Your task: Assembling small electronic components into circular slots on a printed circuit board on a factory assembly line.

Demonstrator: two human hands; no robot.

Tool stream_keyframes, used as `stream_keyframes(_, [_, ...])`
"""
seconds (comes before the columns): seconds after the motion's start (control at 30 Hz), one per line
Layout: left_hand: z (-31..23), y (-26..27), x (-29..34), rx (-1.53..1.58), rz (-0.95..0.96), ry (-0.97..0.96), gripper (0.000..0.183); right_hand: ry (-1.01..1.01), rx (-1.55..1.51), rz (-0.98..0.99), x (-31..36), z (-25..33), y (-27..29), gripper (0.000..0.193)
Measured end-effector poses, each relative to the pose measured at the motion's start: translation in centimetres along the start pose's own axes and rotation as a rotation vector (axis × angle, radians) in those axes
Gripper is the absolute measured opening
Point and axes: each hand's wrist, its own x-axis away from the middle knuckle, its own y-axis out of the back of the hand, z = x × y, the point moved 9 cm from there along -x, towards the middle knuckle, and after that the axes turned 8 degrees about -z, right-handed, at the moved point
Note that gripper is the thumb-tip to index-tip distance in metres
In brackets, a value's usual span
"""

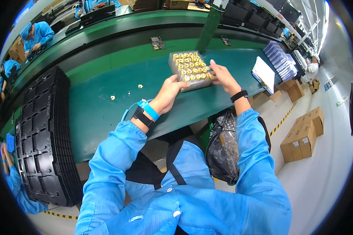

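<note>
A thick, clear plastic tray (196, 84), perhaps several nested together, sits on the green work surface (106, 117). Rows of small round yellow-and-white parts (190, 64) fill its top. My left hand (168, 94) grips the near left corner, its thumb along the front side and its fingers by the left side. At the tray's right side is my right hand (224, 78), fingers spread, the lower fingertips at the edge; whether they press on it I cannot tell. Two loose whitish parts, one piece (140, 86) and another piece (112, 97), lie left of my left hand.
Tall black trays (43, 137) are stacked at the left. A clipboard with paper (263, 74) and stacked clear trays (280, 60) stand at the right end. Behind runs a dark conveyor (125, 47) carrying a circuit board (157, 43). A black bag (223, 149) hangs below; cartons (302, 135) stand on the floor.
</note>
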Motion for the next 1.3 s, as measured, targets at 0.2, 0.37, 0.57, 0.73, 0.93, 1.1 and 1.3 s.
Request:
stream_keyframes(0.2, [0.1,-0.4,0.2,-0.018,-0.025,-0.002,0.065,0.485,0.379,-0.083,1.5,2.0,2.6,0.053])
stream_keyframes(0.37, [0.9,-0.2,-0.3,-0.030,-0.058,-0.029,0.060,0.657,0.469,-0.163,3.7,4.1,2.0,0.035])
stream_keyframes(0.57, [1.8,0.5,0.0,-0.149,-0.117,-0.030,0.069,0.765,0.613,-0.118,4.5,4.8,1.7,0.023])
stream_keyframes(0.73, [-1.8,3.3,3.3,-0.299,-0.254,-0.053,0.072,0.794,0.722,0.017,5.3,6.4,0.9,0.017])
stream_keyframes(0.93, [-9.6,5.9,9.2,-0.319,-0.228,-0.218,0.053,0.949,0.711,-0.174,6.3,7.8,1.1,0.015])
stream_keyframes(1.1, [-13.9,8.2,11.4,-0.613,-0.224,-0.271,0.035,0.838,0.279,0.040,11.7,12.6,-5.2,0.014])
stream_keyframes(1.3, [-17.1,11.3,11.0,-0.802,-0.423,-0.585,0.025,0.915,0.114,0.444,16.6,17.5,-21.9,0.014])
